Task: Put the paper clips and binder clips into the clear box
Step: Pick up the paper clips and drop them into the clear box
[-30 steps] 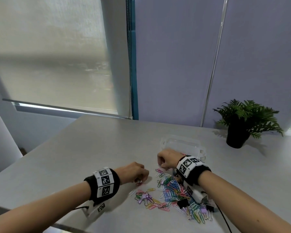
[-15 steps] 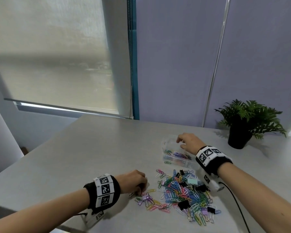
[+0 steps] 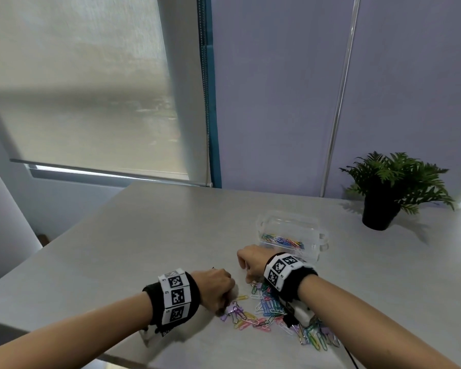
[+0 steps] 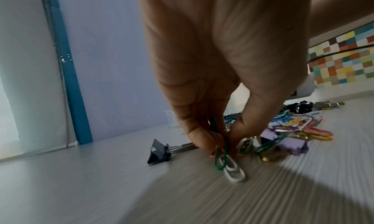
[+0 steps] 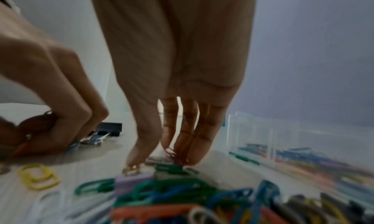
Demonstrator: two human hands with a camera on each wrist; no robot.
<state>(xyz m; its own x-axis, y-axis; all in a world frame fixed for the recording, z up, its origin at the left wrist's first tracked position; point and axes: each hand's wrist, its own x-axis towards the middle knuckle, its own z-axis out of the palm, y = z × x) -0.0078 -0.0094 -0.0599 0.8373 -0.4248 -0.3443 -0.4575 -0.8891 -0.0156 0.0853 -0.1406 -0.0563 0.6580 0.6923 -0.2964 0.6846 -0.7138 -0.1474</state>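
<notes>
Paper clips (image 3: 270, 310), assorted colours, with binder clips mixed in: we log the main heap loose on the grey table (image 3: 144, 235), near its front edge, between our two wrists and running under the right one. A further batch of clips already lies inside the clear box (image 3: 290, 233), which stands open just beyond the heap.

Left hand (image 3: 216, 288): knuckles up at the heap's left edge; in the left wrist view its thumb and fingers pinch a few clips, a green clip (image 4: 219, 158) and a white clip (image 4: 234, 171) hanging from the tips down to the table. A black binder clip (image 4: 160, 152) lies just beside these fingers, apart from the heap.

Right hand (image 3: 252, 263): at the heap's far edge, near the box; fingers (image 5: 194, 131) point down together with the thumb close to them, closed on some reddish and purple clips at the tips. A lilac binder clip (image 5: 131, 182) sits just below the thumb.

Also entered: one potted fern (image 3: 391, 187), far right of the table, well apart from the box.
</notes>
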